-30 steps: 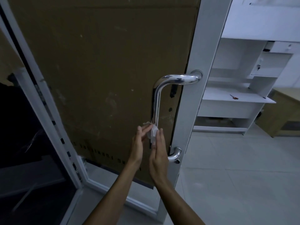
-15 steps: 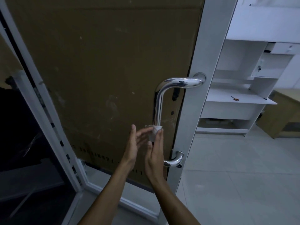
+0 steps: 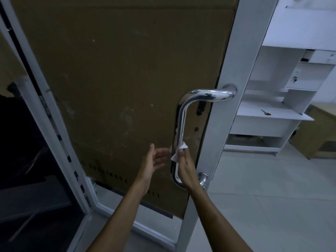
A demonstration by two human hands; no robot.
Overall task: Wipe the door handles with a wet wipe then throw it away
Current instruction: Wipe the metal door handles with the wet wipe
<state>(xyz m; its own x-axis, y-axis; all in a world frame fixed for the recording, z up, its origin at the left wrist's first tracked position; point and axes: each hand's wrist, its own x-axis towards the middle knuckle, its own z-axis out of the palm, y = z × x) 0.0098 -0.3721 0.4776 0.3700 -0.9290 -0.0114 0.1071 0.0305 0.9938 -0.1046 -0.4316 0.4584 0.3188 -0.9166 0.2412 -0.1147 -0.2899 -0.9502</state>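
A chrome bar door handle [image 3: 181, 122] curves off the white frame of a door [image 3: 218, 142] whose pane is covered with brown cardboard. My right hand [image 3: 186, 168] presses a small white wet wipe [image 3: 179, 150] against the lower part of the handle's upright bar. My left hand [image 3: 154, 160] hovers just left of the bar with its fingers spread and nothing in it. The handle's bottom bend is partly hidden behind my right hand.
The door stands ajar. Past its right edge are a tiled floor [image 3: 263, 197] and a white shelf unit [image 3: 272, 113] with a small screwdriver on it. A brown cabinet [image 3: 316, 135] stands at far right. A dark glass panel [image 3: 21, 160] fills the left.
My left hand has let go of the wipe and drawn away to the left, fingers spread. My right hand keeps the wipe on the bar. The view has shifted slightly.
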